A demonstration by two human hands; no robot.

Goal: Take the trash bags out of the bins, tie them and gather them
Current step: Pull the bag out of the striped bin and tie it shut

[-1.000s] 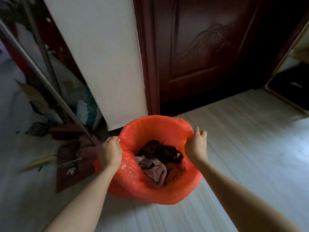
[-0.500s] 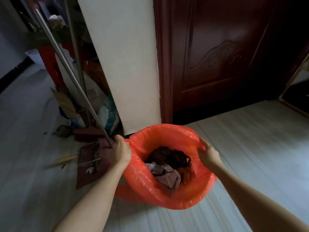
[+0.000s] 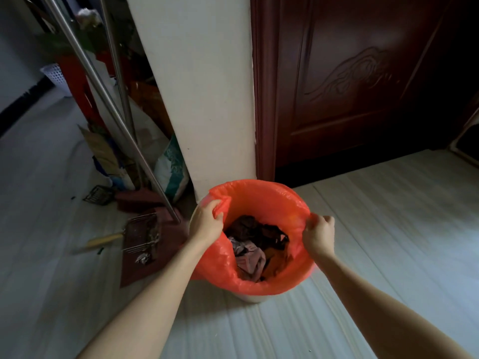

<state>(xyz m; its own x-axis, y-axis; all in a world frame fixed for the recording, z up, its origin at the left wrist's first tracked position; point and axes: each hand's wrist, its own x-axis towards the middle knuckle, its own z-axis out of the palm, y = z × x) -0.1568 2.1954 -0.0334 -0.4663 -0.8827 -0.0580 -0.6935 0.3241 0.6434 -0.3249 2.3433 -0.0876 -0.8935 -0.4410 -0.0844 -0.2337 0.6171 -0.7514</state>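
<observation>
while the orange trash bag (image 3: 259, 203) sits in its bin (image 3: 250, 297) on the floor at the foot of a white wall corner (image 3: 202, 99), both hands have a grip on its rim: the left hand (image 3: 206, 225) is clenched on a bunch of plastic pulled up off the left edge, and the right hand (image 3: 318, 235) pinches the right edge between curled fingers. the far and near parts of the rim look as if they are folded over the bin's lip, so by my reading the bag is only being freed, not lifted. inside lie crumpled dark and pinkish scraps (image 3: 255, 244), filling it partway. lifting it out, tying it and gathering it with other bags are all left to do; no tied bag shows anywhere in view, so the task looks to be near its start.

just left of the bin a dark red dustpan (image 3: 145, 244) with litter lies on the floor, its metal pole (image 3: 111, 104) slanting up past the left hand, and a wooden handle (image 3: 101, 242) lies beside it. behind stand leaning sacks and clutter (image 3: 166, 164). a dark wooden door (image 3: 350, 86) is closed behind the bin. the pole is the nearest thing that could catch the bag as it comes up; the floor to the right seems free.
</observation>
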